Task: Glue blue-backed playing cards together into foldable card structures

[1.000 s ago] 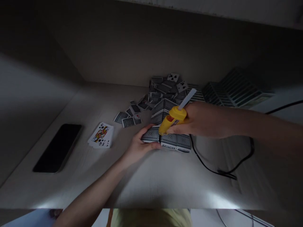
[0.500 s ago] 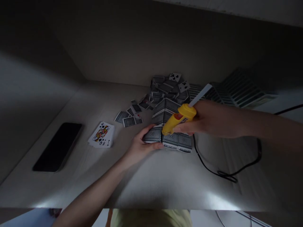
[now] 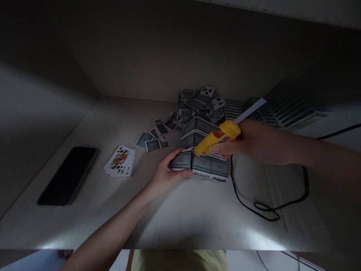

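Landmark = card block (image 3: 208, 167), face-down patterned cards joined in a row on the worktop (image 3: 197, 222); long axis runs L-R, R end dipping slightly twd the wearer. L hand (image 3: 160, 175) is clamped on its L end, thumb on near edge, fingers on far edge. R hand (image 3: 251, 143) is closed round a yellow glue gun (image 3: 217, 141), above block's far R side; gun slants down-L, tip by the dark seam near L hand. Hands apart, L nearer the seam. Peaked card piece (image 3: 194, 130) just behind block; can't tell if joined. Phone (image 3: 67, 175) well L of block, cable (image 3: 239, 197) to its R. Nozzle contact & any glue unclear, dim light; R fingers partly hidden, block's underside unseen.
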A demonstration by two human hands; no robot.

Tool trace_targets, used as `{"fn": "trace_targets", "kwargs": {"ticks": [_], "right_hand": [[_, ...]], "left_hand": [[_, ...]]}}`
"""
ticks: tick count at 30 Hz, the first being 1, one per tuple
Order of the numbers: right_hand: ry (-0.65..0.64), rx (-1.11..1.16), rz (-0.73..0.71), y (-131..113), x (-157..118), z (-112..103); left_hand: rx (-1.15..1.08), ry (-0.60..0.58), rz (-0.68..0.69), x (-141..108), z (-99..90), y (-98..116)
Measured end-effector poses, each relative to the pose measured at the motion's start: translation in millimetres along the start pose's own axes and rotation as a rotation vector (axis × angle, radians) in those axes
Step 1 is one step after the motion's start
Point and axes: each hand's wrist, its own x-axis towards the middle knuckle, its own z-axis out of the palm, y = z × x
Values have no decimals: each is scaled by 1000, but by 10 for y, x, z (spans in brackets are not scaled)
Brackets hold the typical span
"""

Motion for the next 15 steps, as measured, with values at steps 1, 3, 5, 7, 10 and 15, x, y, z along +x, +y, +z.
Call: {"fn": "trace_targets", "kwargs": {"ticks": [1,3,5,7,10,15], "right_hand": [[-17,-3,12,8,-4,7],[-33,26,41,23,-18,27],[-36,76,66,35,-34,51],[-38,114,83,50,-47,77],[-13,140,57,85,-56,115],[13,183,20,167,-72,153]], "left_hand": [[-5,4,-2,-1,3,3],[-14,12,-11,-2,10,5],[-17,16,-19,-1,15,4],[-12,15,-19,-1,17,5],[-4,7,-22,-3,13,7],[-10,3,-14,-5,12,7]]}}
